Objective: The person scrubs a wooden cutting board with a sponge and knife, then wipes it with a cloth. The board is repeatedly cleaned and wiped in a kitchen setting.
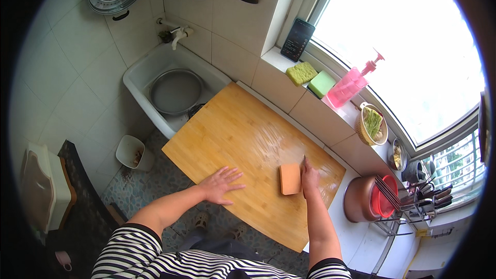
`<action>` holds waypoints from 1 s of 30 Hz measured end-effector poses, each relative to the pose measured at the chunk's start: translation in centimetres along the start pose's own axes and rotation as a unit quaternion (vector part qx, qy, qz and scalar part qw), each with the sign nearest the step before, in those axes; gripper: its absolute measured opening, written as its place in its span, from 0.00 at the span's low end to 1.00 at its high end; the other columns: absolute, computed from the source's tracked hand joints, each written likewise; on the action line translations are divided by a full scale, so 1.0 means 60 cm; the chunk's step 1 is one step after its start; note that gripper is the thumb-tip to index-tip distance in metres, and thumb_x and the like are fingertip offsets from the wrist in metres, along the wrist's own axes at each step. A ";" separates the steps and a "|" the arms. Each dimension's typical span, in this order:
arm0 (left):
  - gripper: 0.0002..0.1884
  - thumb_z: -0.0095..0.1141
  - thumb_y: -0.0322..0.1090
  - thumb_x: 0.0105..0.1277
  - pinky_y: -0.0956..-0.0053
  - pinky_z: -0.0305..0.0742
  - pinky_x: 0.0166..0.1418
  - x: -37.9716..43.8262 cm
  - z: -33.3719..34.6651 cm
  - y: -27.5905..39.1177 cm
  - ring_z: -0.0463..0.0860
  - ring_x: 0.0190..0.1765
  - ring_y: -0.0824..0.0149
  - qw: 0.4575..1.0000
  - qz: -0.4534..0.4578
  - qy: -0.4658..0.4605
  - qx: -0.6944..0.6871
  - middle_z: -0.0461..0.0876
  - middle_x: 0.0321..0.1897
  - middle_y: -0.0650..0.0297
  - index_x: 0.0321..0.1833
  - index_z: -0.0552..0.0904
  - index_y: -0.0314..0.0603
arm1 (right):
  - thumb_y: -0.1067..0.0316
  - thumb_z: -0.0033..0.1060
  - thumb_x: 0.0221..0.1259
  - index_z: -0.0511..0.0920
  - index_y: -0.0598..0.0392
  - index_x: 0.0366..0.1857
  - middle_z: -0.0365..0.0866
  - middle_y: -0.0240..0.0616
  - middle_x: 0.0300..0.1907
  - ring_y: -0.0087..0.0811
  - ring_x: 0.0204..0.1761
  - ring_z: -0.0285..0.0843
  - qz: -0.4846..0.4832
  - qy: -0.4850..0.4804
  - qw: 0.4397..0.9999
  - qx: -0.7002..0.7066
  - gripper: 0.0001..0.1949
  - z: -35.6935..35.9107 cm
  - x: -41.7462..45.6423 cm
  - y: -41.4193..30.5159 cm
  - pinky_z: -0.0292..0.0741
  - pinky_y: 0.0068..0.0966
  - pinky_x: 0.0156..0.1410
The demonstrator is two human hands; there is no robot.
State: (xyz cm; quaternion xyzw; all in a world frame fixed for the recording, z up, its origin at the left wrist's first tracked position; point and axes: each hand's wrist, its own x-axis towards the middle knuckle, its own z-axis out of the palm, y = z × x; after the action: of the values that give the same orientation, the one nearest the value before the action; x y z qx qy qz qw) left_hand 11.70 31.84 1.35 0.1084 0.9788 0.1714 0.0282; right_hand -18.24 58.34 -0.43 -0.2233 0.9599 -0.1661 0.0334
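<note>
My left hand (221, 186) lies with its fingers spread on the near left edge of a large wooden board (217, 131). On the board's right half stands an orange block (290, 179), plain and smooth-sided; its material is not certain. Just right of it, my right hand (310, 178) is closed around a thin dark tool (304, 159). Only the tool's tip shows past the fingers, so its kind cannot be made out. Whitish smears (271, 145) streak the board beyond the block.
Behind the board's left corner is a sink (133, 79) holding a round metal pan (176, 91). Along the windowsill stand a phone (297, 39), two sponges (301, 73), a pink pump bottle (347, 87) and a small basket (364, 133). A copper-coloured pot (358, 199) and knife rack (422, 205) sit right.
</note>
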 end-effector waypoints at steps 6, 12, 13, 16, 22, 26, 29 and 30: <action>0.40 0.57 0.62 0.58 0.49 0.41 0.78 -0.005 0.005 -0.001 0.48 0.78 0.50 1.000 -0.003 0.016 -0.017 0.50 0.77 0.55 0.74 0.63 0.66 | 0.59 0.49 0.69 0.74 0.38 0.63 0.83 0.55 0.34 0.51 0.35 0.82 0.192 0.066 0.979 -0.008 0.19 -0.056 -0.050 0.173 0.75 0.46 0.40; 0.40 0.57 0.62 0.58 0.50 0.39 0.79 -0.019 0.001 0.004 0.46 0.79 0.51 1.000 -0.018 0.001 -0.010 0.50 0.77 0.56 0.74 0.63 0.66 | 0.62 0.51 0.67 0.75 0.42 0.61 0.81 0.59 0.34 0.55 0.37 0.82 0.147 -0.009 0.987 0.060 0.19 -0.050 -0.038 -0.001 0.75 0.46 0.42; 0.40 0.57 0.62 0.58 0.49 0.41 0.78 -0.006 0.000 0.004 0.47 0.78 0.50 1.000 -0.002 0.010 -0.010 0.50 0.77 0.55 0.74 0.63 0.66 | 0.63 0.51 0.67 0.73 0.44 0.62 0.81 0.59 0.36 0.54 0.39 0.82 0.089 -0.004 0.994 0.066 0.19 -0.031 -0.028 0.003 0.75 0.44 0.43; 0.40 0.57 0.62 0.58 0.49 0.41 0.78 0.000 0.001 0.002 0.47 0.78 0.50 1.000 0.005 0.014 -0.002 0.50 0.77 0.55 0.74 0.63 0.65 | 0.64 0.50 0.67 0.74 0.44 0.62 0.81 0.59 0.37 0.51 0.37 0.81 -0.059 -0.018 0.994 0.090 0.19 -0.003 -0.019 -0.015 0.75 0.43 0.44; 0.40 0.56 0.63 0.57 0.53 0.36 0.80 -0.016 0.005 0.001 0.43 0.79 0.53 1.000 -0.014 0.003 -0.005 0.47 0.78 0.58 0.74 0.62 0.66 | 0.64 0.53 0.66 0.75 0.48 0.62 0.84 0.55 0.42 0.49 0.43 0.83 0.201 0.053 0.970 0.123 0.20 -0.080 -0.086 0.042 0.77 0.40 0.49; 0.40 0.56 0.63 0.58 0.53 0.36 0.80 -0.008 0.003 0.001 0.43 0.79 0.53 1.000 -0.013 -0.002 -0.006 0.47 0.78 0.58 0.74 0.62 0.66 | 0.61 0.49 0.68 0.74 0.48 0.62 0.83 0.57 0.38 0.55 0.39 0.81 0.172 0.102 0.980 0.024 0.19 -0.047 -0.088 0.168 0.74 0.47 0.45; 0.40 0.56 0.62 0.58 0.53 0.36 0.80 -0.024 0.011 0.000 0.43 0.79 0.53 1.000 -0.022 -0.005 -0.007 0.47 0.78 0.58 0.74 0.62 0.66 | 0.65 0.50 0.66 0.73 0.45 0.63 0.81 0.58 0.46 0.54 0.49 0.80 0.258 0.010 0.956 0.138 0.20 -0.087 -0.076 -0.010 0.74 0.43 0.52; 0.40 0.56 0.62 0.58 0.53 0.36 0.80 -0.006 0.004 0.003 0.43 0.79 0.53 1.000 -0.007 -0.002 -0.005 0.47 0.78 0.58 0.74 0.62 0.66 | 0.64 0.51 0.67 0.73 0.45 0.63 0.81 0.59 0.43 0.56 0.45 0.81 0.182 0.036 0.978 0.097 0.20 -0.056 -0.066 0.008 0.74 0.44 0.50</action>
State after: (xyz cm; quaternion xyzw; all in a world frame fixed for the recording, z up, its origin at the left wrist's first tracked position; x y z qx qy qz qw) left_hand 12.14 32.03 1.18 0.1020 0.9785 0.1763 0.0323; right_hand -15.35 61.49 2.52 -0.0347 0.9643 -0.2579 0.0496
